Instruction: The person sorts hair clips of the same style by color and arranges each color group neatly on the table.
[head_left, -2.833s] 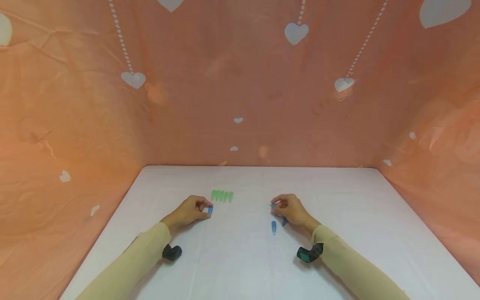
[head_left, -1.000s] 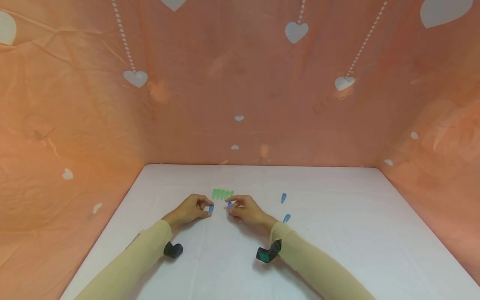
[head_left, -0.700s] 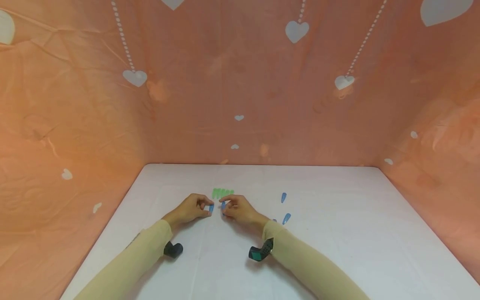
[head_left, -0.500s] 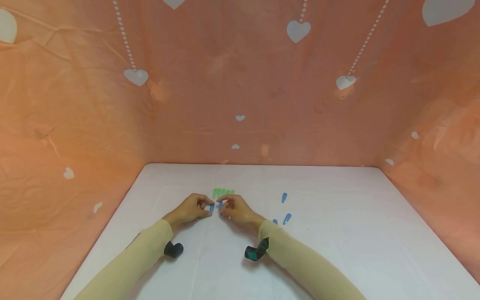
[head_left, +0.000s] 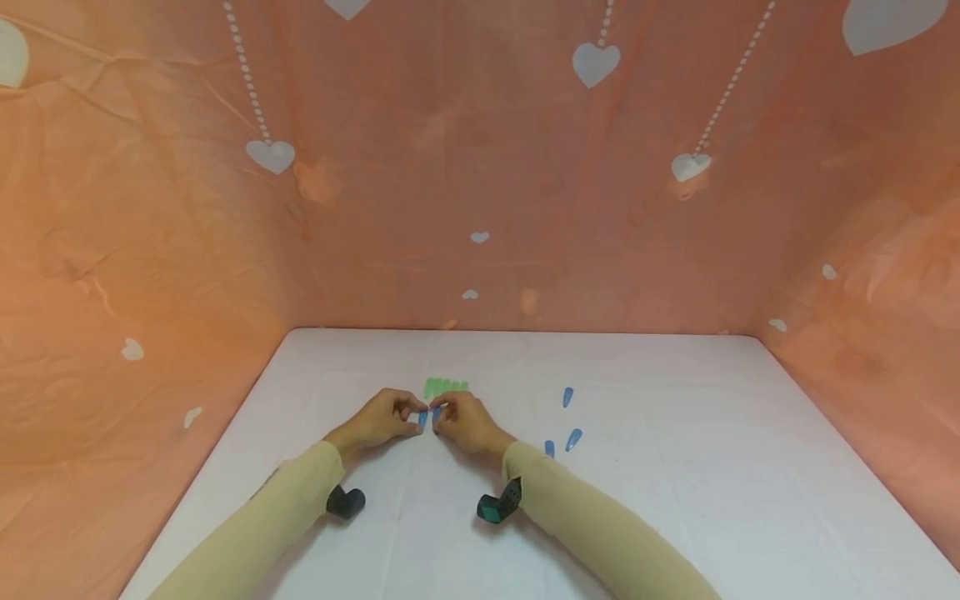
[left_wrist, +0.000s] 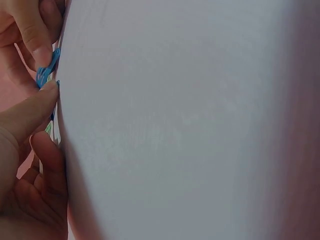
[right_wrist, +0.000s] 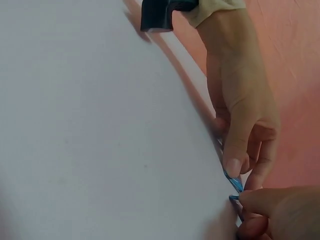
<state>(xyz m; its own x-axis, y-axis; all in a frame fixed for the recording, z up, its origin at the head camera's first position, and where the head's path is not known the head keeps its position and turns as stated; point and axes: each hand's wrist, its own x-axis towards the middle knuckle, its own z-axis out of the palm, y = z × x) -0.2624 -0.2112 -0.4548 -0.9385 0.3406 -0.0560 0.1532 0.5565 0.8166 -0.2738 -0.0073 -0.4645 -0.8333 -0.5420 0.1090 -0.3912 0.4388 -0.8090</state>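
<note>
In the head view my left hand (head_left: 386,417) pinches a blue snap hair clip (head_left: 423,418) between thumb and fingers, close over the white table. Right beside it my right hand (head_left: 467,421) pinches another blue snap hair clip (head_left: 437,412). The two clips stand side by side with a narrow gap. Just behind the hands lies a row of several green hair clips (head_left: 446,387), partly hidden by the right fingers. In the right wrist view the left hand's clip (right_wrist: 234,183) shows under its thumb; the left wrist view shows the right hand's clip (left_wrist: 44,74) from the side.
Three loose blue clips lie to the right: one farther back (head_left: 567,397), one nearer (head_left: 573,439), and one by the right sleeve (head_left: 550,448). The white table (head_left: 712,433) is bounded by an orange cloth wall (head_left: 420,208) with white hearts.
My right hand has picked up a blue hair clip on the right and carried it left, up beside the left hand. My left hand stays in place, holding its clip.
</note>
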